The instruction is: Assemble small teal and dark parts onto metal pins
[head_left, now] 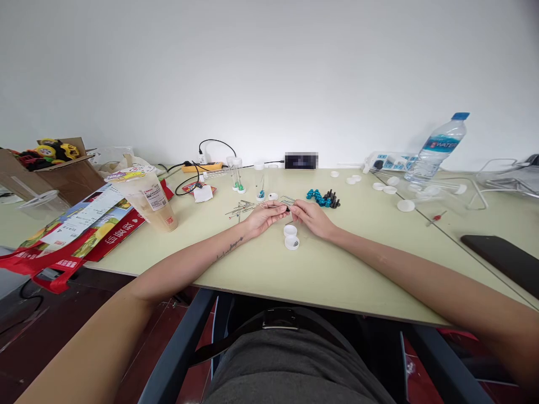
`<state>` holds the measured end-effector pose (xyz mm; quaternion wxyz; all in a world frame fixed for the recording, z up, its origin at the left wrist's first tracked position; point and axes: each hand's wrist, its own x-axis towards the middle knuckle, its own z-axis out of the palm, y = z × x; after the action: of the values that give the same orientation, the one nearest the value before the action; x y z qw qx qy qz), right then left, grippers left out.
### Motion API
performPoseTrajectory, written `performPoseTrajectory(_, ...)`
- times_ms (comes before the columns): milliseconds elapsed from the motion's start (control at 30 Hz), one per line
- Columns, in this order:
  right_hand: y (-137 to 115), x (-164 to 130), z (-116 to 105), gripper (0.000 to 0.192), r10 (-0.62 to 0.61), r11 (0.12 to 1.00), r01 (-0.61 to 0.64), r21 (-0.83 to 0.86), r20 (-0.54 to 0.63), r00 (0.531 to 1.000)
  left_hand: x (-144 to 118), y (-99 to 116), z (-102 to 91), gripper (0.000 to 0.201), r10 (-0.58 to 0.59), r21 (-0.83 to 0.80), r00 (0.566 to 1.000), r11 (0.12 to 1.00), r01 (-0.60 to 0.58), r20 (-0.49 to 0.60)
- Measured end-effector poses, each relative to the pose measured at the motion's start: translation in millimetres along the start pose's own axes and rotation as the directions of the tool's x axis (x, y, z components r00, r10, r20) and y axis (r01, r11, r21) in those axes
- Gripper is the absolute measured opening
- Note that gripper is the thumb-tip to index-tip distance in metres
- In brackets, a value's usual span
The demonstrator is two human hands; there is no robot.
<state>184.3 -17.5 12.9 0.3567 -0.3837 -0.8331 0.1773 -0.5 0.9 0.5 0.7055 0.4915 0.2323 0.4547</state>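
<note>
Right now, in the one view from my head, both my forearms lie on the table (337, 269) so my wrists are steady for fine work. My left hand (263, 216) has its fingers drawn together, pinching one end of a thin metal pin (281, 206); my right hand (310, 217) meets it from the other side, fingertips closed on the same pin or on something tiny at its tip — too small to tell which. The pin sits level between the two hands, just above the table, close in front of me where I can see it.

Just below my hands stand two small white caps (291, 237), one touching the other, near enough to reach without lifting an arm. Behind my left hand a loose scatter of more pins (241, 209) lies flat, and behind my right hand a small heap of blue and black beads (323, 197) — supplies kept just beyond the working spot so they don't get knocked.

Farther back stand clear tubes (236, 171), upright. To the left, well apart, a plastic drink cup (145, 196) leans by a red bag (63, 247). To the right, a water bottle (438, 147) tilts near more white lids (405, 205), and a dark phone (503, 261) lies by the table's edge.
</note>
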Motion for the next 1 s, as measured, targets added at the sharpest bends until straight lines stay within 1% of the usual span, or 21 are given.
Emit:
performPoseTrajectory(67,-0.4,0.2,0.5,0.027,0.001,1.000,0.000,0.016,-0.057,0.998,0.4,0.1,-0.3,0.015,0.001,-0.014,1.000,1.000,-0.001,-0.021)
performPoseTrajectory(100,-0.5,0.2,0.8,0.027,0.002,0.999,0.000,0.033,-0.073,0.997,0.7,0.0,-0.6,0.014,0.002,-0.018,1.000,1.000,-0.002,-0.024)
performPoseTrajectory(200,0.3,0.3,1.2,0.027,0.007,0.997,-0.003,0.080,-0.048,0.999,1.3,-0.3,-1.1,0.013,0.005,-0.017,1.000,1.000,-0.005,-0.008)
performPoseTrajectory(233,1.0,0.3,1.1,0.029,0.011,0.996,-0.008,0.086,-0.037,0.999,1.3,-0.4,-1.1,0.014,0.004,-0.013,1.000,1.000,-0.004,-0.004)
performPoseTrajectory(333,3.9,0.7,0.5,0.044,0.038,0.994,-0.037,0.101,-0.007,0.999,0.9,-0.8,-0.6,0.015,-0.009,0.007,1.000,1.000,0.009,-0.003)
performPoseTrajectory(400,5.4,1.5,0.0,0.049,0.054,0.991,-0.055,0.125,0.012,0.998,0.9,-0.9,-0.4,0.015,-0.012,0.016,1.000,1.000,0.012,-0.010)
performPoseTrajectory(467,5.8,2.4,-0.5,0.044,0.055,0.988,-0.056,0.143,0.008,0.998,1.2,-0.6,-0.6,0.014,-0.007,0.010,1.000,1.000,0.007,-0.023)
performPoseTrajectory(600,3.9,3.0,-0.5,0.029,0.051,0.989,-0.040,0.143,-0.074,0.996,2.4,0.2,-1.8,0.014,0.008,-0.012,0.999,1.000,-0.008,-0.052)
performPoseTrajectory(700,2.6,2.7,-0.2,0.029,0.033,0.991,-0.021,0.129,-0.097,0.995,2.8,-0.1,-2.3,0.014,0.009,-0.015,0.998,1.000,-0.010,-0.058)
performPoseTrajectory(800,2.8,2.1,-0.6,0.028,0.015,0.992,-0.009,0.128,-0.053,0.998,2.4,-0.7,-1.9,0.015,0.011,-0.012,0.999,1.000,-0.012,-0.045)
performPoseTrajectory(900,3.5,1.9,-0.9,0.041,0.019,0.986,-0.023,0.163,0.024,1.000,1.6,-0.8,-1.2,0.016,0.007,0.002,1.000,1.000,-0.007,-0.017)
performPoseTrajectory(933,3.5,1.9,-0.9,0.042,0.021,0.985,-0.026,0.171,0.033,0.999,1.5,-0.7,-1.1,0.017,0.007,0.004,1.000,1.000,-0.007,-0.012)
performPoseTrajectory(1000,2.9,2.2,-0.7,0.036,0.024,0.984,-0.025,0.175,0.010,1.000,1.6,-0.4,-1.2,0.016,0.016,-0.003,1.000,1.000,-0.016,-0.018)
